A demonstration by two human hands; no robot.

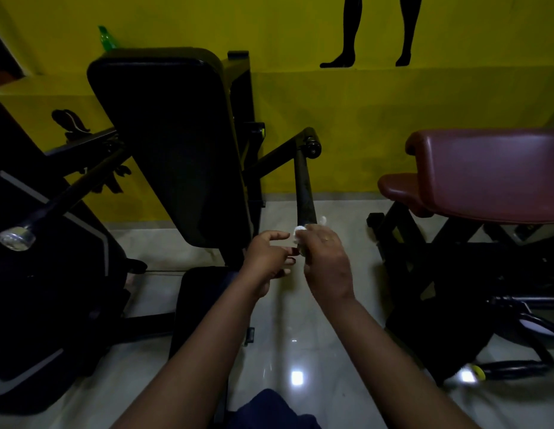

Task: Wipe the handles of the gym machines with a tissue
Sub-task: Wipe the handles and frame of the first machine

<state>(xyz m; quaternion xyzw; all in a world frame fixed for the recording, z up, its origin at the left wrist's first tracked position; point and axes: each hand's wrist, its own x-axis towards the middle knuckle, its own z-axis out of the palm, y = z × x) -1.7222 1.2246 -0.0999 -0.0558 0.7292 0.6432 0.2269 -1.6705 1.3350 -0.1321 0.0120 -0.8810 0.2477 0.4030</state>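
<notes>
white tissue (pixel 297 235) at frame centre, wrapped on near end of black handle (pixel 303 187), right hand (pixel 325 258) curled round both. handle's long axis runs up-frame, away from hand. left hand (pixel 266 258) just beside, fingers loose, holding nothing.

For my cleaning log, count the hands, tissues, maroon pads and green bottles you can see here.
hands: 2, left hand and right hand
tissue: 1
maroon pads: 2, upper maroon pad and lower maroon pad
green bottle: 1
Total: 6
</notes>
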